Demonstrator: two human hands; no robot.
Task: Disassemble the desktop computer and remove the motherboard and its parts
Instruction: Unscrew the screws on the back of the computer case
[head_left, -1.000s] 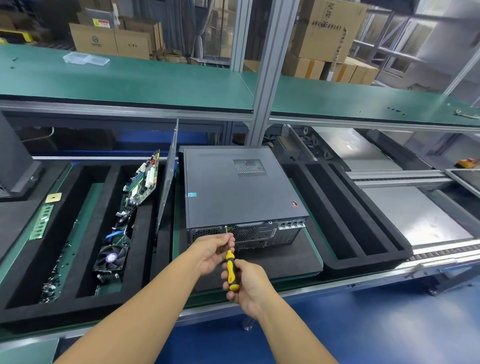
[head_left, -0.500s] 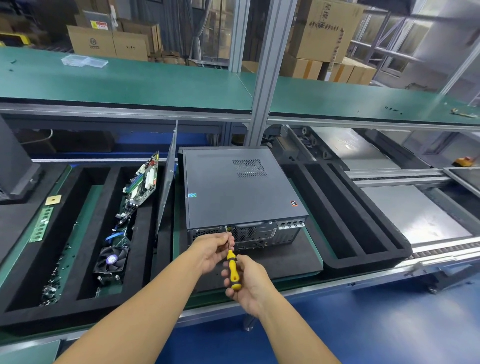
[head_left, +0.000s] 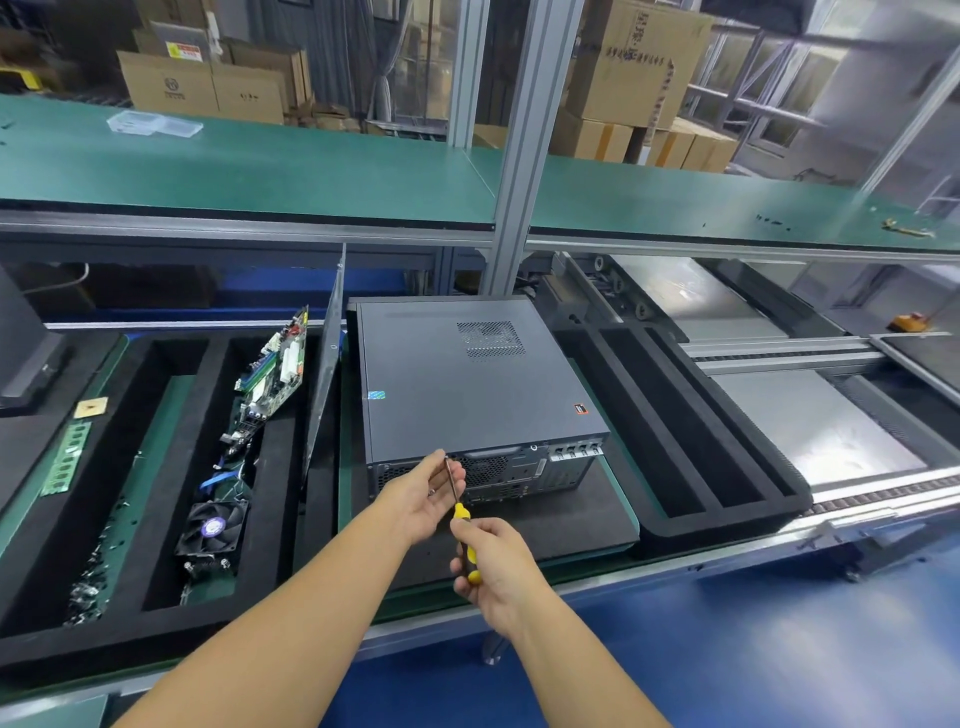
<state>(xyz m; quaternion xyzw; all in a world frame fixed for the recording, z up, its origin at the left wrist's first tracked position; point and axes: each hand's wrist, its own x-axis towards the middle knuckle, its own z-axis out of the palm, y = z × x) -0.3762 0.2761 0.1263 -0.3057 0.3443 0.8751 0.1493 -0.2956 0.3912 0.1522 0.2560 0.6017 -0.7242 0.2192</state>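
Observation:
A closed grey desktop computer case lies flat on a black foam pad, its rear panel facing me. My right hand grips the yellow-and-black handle of a screwdriver. The screwdriver's tip touches the upper left of the rear panel. My left hand pinches the metal shaft near the tip.
A black foam tray on the left holds a motherboard, a cooling fan, a green memory stick and several screws. A loose side panel leans between tray and case. Another foam tray lies to the right, beside a metal conveyor.
Both hands stay at the rear panel with the screwdriver. My right hand has shifted slightly on the handle.

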